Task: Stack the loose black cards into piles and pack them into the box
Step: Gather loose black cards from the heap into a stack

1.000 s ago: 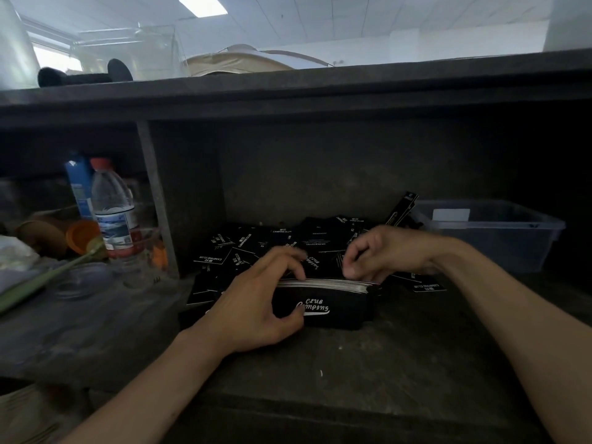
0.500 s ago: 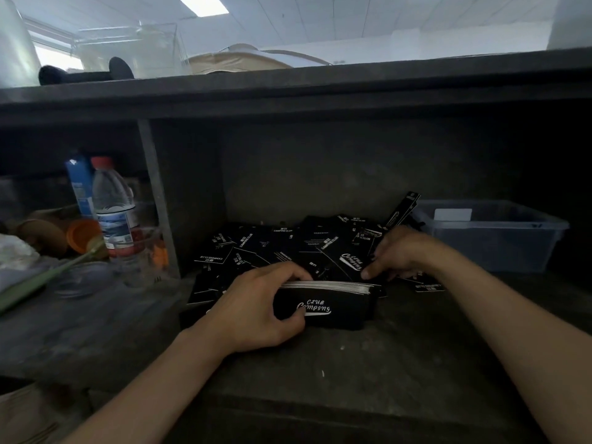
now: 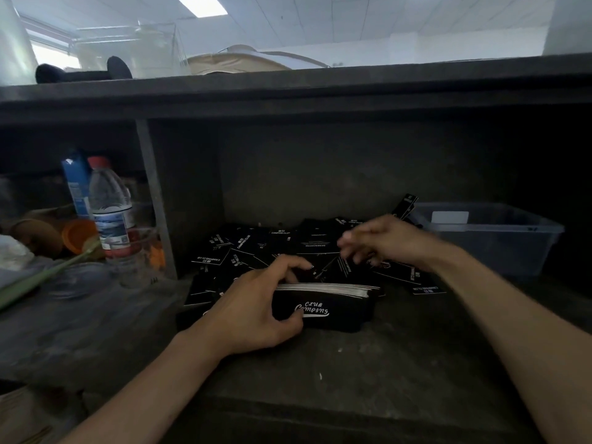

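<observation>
Fingers (image 3: 290, 263) of the left hand (image 3: 256, 312) curled over the top left end of the black box (image 3: 323, 314), with the thumb pressed to its lettered front, gripping it upright on the shelf (image 3: 384, 363). A pile of cards (image 3: 330, 287) stood inside it, white edges up, its long axis running left to right across the view.

The right hand (image 3: 392, 241) hovered just behind the box's right end, above the loose cards (image 3: 256, 248). Its fingers (image 3: 350, 243) were loosely bent and blurred, and whether they pinched a card could not be told.

The loose cards lay scattered behind the box, toward the shelf's back wall, from beyond the left hand across to under the right wrist. Most lay flat at mixed angles, and 1 leaned upright against the clear bin (image 3: 499, 238) at the right.

With the left hand occupied by the box, the right hand was the free one and the nearer to the heap. Any card it gathered would probably need turning so that its long side matched the box's left-to-right run before it dropped in.
</observation>
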Tool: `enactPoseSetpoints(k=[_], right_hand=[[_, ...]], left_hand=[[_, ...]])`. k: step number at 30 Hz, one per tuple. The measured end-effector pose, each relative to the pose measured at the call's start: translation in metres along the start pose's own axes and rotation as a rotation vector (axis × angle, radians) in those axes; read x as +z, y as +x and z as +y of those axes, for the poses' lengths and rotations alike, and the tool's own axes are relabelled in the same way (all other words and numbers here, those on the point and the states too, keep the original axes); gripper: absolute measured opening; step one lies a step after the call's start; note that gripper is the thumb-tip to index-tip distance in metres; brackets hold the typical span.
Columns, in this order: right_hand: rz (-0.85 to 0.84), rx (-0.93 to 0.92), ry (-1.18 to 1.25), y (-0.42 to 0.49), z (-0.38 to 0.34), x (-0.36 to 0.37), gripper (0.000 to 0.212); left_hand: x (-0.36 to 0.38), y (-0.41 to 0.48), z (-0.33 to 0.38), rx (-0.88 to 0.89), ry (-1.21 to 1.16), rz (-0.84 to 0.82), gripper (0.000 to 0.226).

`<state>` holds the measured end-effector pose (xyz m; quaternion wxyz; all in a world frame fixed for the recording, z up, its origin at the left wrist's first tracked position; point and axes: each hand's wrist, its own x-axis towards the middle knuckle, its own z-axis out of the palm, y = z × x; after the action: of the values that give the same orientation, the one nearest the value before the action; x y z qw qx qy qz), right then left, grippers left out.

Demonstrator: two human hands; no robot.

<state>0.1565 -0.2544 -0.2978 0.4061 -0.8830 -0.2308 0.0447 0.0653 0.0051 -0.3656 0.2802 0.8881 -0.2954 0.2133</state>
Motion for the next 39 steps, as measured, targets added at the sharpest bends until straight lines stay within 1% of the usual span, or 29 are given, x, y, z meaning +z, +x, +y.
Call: enactPoseSetpoints(k=[1, 2, 3, 4, 6, 9, 10, 13, 15, 16, 18, 19, 20, 21, 23, 24, 25, 26, 27, 28, 29, 30, 31, 32, 33, 34, 35, 37, 39], right_hand=[[0.115, -0.11, -0.17, 0.008, 0.005, 0.004, 0.028], [0.141, -0.19, -0.354, 0.016, 0.011, 0.011, 0.042], [0.107, -0.222, -0.487, 0.021, 0.015, 0.019, 0.054], [0.067, -0.217, -0.574, 0.025, 0.019, 0.025, 0.061], [0.059, -0.212, -0.69, 0.031, 0.023, 0.03, 0.063], [0.187, -0.23, -0.784, 0.029, 0.022, 0.017, 0.058], [0.204, -0.216, -0.82, 0.026, 0.019, 0.011, 0.054], [0.126, -0.131, -0.858, 0.012, 0.014, -0.002, 0.035], [0.151, -0.107, -0.853, 0.003, 0.011, -0.011, 0.026], [0.227, -0.11, -0.868, -0.002, 0.009, -0.016, 0.024], [0.469, -0.13, -0.915, -0.009, 0.005, -0.028, 0.02], [0.545, -0.145, -0.871, -0.012, 0.002, -0.033, 0.019], [0.532, -0.154, -0.747, -0.014, 0.001, -0.035, 0.017], [0.419, -0.15, -0.561, -0.015, -0.001, -0.036, 0.015], [0.03, -0.081, -0.253, -0.019, -0.008, -0.028, 0.014], [-0.143, -0.034, -0.168, -0.022, -0.01, -0.022, 0.015], [-0.276, 0.007, -0.119, -0.024, -0.012, -0.017, 0.018], [-0.369, 0.029, -0.088, -0.026, -0.014, -0.013, 0.021], [-0.412, 0.031, -0.056, -0.025, -0.014, -0.01, 0.024], [-0.379, 0.017, -0.009, -0.022, -0.013, -0.007, 0.024], [-0.263, -0.016, 0.016, -0.016, -0.01, -0.005, 0.022], [-0.104, -0.063, -0.019, -0.01, -0.004, -0.004, 0.021], [0.049, -0.112, -0.147, -0.003, 0.003, -0.003, 0.025], [0.126, -0.15, -0.34, 0.003, 0.011, -0.002, 0.035], [0.113, -0.166, -0.507, 0.008, 0.019, 0.002, 0.047], [0.063, -0.157, -0.6, 0.01, 0.025, 0.005, 0.055], [0.014, -0.13, -0.625, 0.011, 0.028, 0.008, 0.058], [0.004, -0.099, -0.689, 0.015, 0.032, 0.008, 0.054], [0.081, -0.107, -0.826, 0.017, 0.032, 0.005, 0.049]], left_hand=[[0.0, 0.0, -0.001, 0.017, 0.03, 0.002, 0.052], [0.0, 0.0, -0.001, 0.04, 0.061, 0.007, 0.046], [-0.001, 0.0, -0.001, 0.056, 0.087, 0.008, 0.041], [-0.001, 0.0, -0.001, 0.063, 0.105, 0.004, 0.038], [-0.001, -0.001, -0.001, 0.063, 0.126, 0.005, 0.036], [-0.001, -0.001, -0.001, 0.061, 0.131, 0.01, 0.034], [-0.001, -0.001, -0.001, 0.063, 0.124, 0.014, 0.033], [0.0, -0.001, -0.001, 0.062, 0.105, 0.022, 0.033], [-0.001, -0.001, -0.001, 0.073, 0.099, 0.027, 0.032], [-0.001, -0.001, -0.001, 0.08, 0.1, 0.03, 0.032], [-0.001, -0.002, -0.001, 0.092, 0.106, 0.044, 0.033], [-0.001, -0.003, -0.002, 0.098, 0.106, 0.055, 0.034], [-0.002, -0.003, -0.002, 0.102, 0.106, 0.062, 0.034], [-0.002, -0.003, -0.002, 0.103, 0.106, 0.064, 0.035], [-0.002, -0.002, -0.003, 0.104, 0.105, 0.056, 0.038], [-0.002, -0.002, -0.002, 0.102, 0.093, 0.049, 0.038], [-0.001, -0.001, -0.001, 0.094, 0.065, 0.04, 0.039], [-0.001, 0.0, 0.0, 0.081, 0.029, 0.029, 0.041], [-0.001, 0.0, 0.001, 0.057, -0.005, 0.015, 0.045], [-0.001, 0.0, 0.001, 0.031, -0.03, 0.001, 0.049], [-0.001, 0.0, 0.001, 0.014, -0.038, -0.01, 0.052], [-0.001, 0.0, 0.001, 0.009, -0.033, -0.017, 0.054], [0.0, -0.001, 0.001, 0.016, -0.016, -0.017, 0.054], [0.0, -0.001, 0.0, 0.031, 0.008, -0.008, 0.052], [0.0, -0.001, -0.001, 0.046, 0.032, 0.002, 0.049], [0.0, -0.001, 0.0, 0.055, 0.046, 0.009, 0.046], [0.0, 0.0, 0.0, 0.057, 0.051, 0.01, 0.045], [0.0, 0.0, 0.0, 0.054, 0.054, 0.004, 0.044], [-0.001, -0.001, 0.001, 0.05, 0.055, -0.001, 0.043]])
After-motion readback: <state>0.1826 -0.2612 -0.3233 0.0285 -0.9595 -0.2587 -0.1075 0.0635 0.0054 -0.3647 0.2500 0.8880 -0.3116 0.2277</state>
